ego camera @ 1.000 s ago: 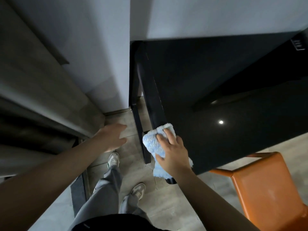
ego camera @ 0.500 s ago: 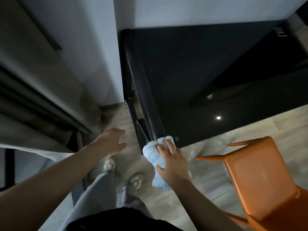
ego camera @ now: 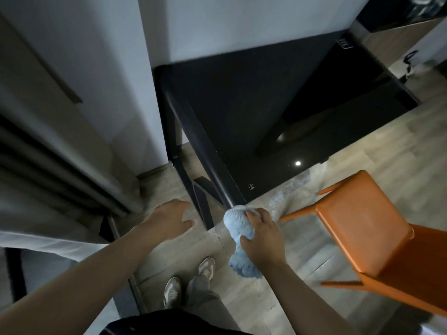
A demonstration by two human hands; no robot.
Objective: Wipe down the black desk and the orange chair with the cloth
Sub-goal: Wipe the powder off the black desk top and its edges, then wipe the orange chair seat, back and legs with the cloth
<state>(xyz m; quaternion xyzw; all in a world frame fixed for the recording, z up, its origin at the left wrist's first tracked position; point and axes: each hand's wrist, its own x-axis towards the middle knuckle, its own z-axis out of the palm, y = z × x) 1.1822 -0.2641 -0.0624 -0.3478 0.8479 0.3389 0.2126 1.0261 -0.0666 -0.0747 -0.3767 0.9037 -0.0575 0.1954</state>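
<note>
**Cloth at the table's near-left corner**

Our right hand [ego camera: 262, 238] was clenched round the bunched blue cloth [ego camera: 238, 223], fingers over its top and thumb hooked beneath, with the loose tail of the cloth hanging down toward the floor [ego camera: 302, 250]. The upper end of the cloth touched the black table [ego camera: 242, 105] right at its near-left corner, where the rounded left edge ended. Our left hand [ego camera: 169, 218] hung relaxed, fingers loosely spread and grasping nothing, just left of that corner and of the table leg [ego camera: 205, 209] below it. The orange chair [ego camera: 358, 228] stood on the floor to the right of the corner, apart from the table's front edge and untouched by either hand. Our shoes [ego camera: 205, 268] showed below the corner.

We judged the step in hand to be the wipe along the table's left edge, run out to its end at the corner. Whether the glossy top was already clean we could not tell. The next move, as we read it, called for either carrying the cloth along the front edge to the right, or lifting it off the corner and swinging it over to the chair, spreading the wad flatter so that more of it met the seat.
</note>
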